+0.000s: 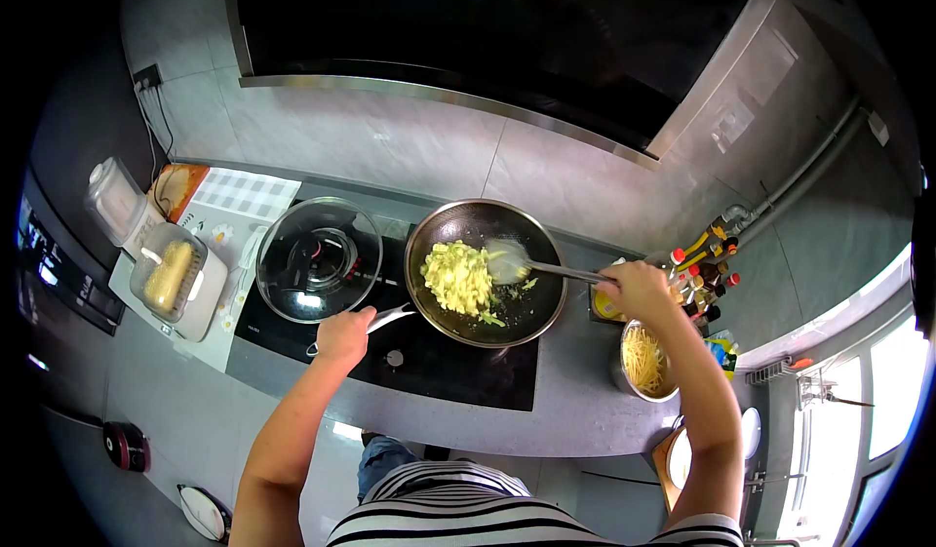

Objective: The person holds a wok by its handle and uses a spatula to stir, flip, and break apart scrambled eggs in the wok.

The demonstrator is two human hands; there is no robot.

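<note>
A dark wok [444,223] sits on the right side of the black cooktop [468,376]. Yellow chopped food with green bits [456,276] is heaped in its left half. My left hand [343,338] is closed round the wok's metal handle [391,317], at the lower left of the pan. My right hand [639,289] grips the long handle of a spatula [565,271]. The spatula's blurred head is inside the wok, touching or just beside the right edge of the food.
A glass lid [320,259] lies left of the wok. Right of it stand a metal bowl of pale strips [643,360] and several bottles [694,284]. A white appliance [203,298] is at the far left; a range hood [439,94] hangs above.
</note>
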